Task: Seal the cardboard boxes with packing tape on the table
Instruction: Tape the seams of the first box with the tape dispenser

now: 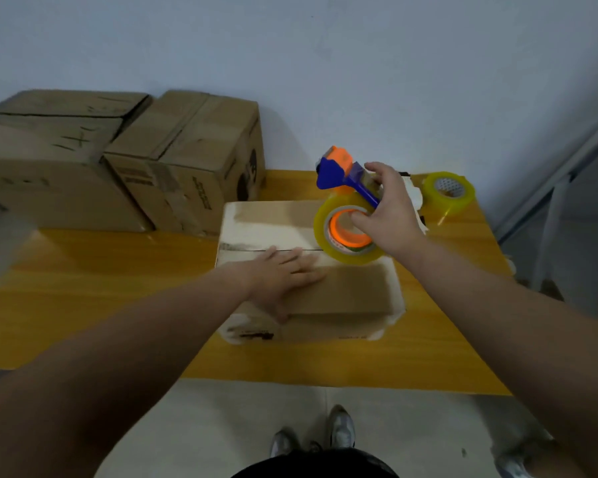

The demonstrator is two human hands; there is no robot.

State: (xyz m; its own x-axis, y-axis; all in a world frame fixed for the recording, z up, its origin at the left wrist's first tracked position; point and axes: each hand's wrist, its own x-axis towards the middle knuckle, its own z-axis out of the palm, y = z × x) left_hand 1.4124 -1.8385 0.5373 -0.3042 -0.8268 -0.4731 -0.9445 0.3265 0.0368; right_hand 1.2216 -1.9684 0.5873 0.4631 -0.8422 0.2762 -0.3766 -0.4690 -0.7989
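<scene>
— What is your right hand doing?
— My right hand (389, 215) grips the dispenser (339, 174). My fingers curl round its blue handle and my thumb lies against the orange hub inside the roll (328, 236). The dispenser is tilted, with its blue and orange head up and away from me. The roll hangs low over the far right part of the box; I cannot tell whether it touches

— And the left?
— My left hand (283, 274) lies flat on the box (353, 294), palm down, fingers straight and close together, pointing right. It presses the near flap just beside the seam

— Where is the box?
— On the table (118, 270), about the middle, straight in front of me, with its flaps shut. A thin dark seam runs left to right across the top, from by my left fingertips toward the roll. The cardboard is brown with pale, worn patches along its edges. It is too blurred to tell whether tape already lies on the seam

— What else is around?
— A spare roll (449, 191) of yellowish tape sits at the table's far right corner, apart from the box. Something white lies behind my right hand, mostly hidden. The back boxes (187, 150), two bigger ones, stand side by side at the far left against the wall (325, 63), the right one near my box's far left corner. Below the table's near edge I see pale floor and my shoes (340, 431)
</scene>
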